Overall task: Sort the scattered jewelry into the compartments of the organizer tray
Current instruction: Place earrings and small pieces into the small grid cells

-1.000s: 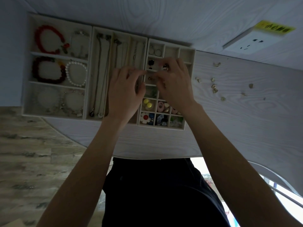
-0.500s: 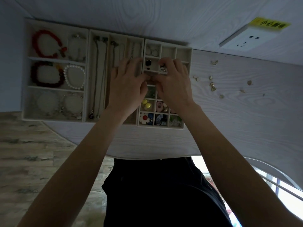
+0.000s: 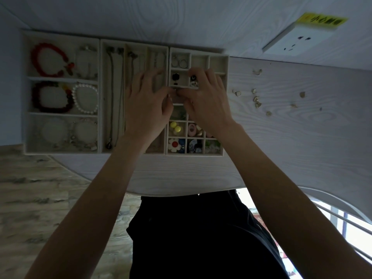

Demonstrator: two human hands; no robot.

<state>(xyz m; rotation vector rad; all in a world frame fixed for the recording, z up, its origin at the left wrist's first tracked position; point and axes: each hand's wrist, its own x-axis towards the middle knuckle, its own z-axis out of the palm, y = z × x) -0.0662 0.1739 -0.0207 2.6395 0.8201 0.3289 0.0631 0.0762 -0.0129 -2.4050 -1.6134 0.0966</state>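
Both hands barely moved, left hand (image 3: 148, 106) and right hand (image 3: 205, 97) fingers pinching something tiny over organizer tray (image 3: 198, 152)

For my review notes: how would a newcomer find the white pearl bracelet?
Start at the leftmost tray, the one with three wide compartments. In its middle compartment, the pearl bracelet lies on the right, beside a dark red bracelet. It is the only ring of round white beads there.
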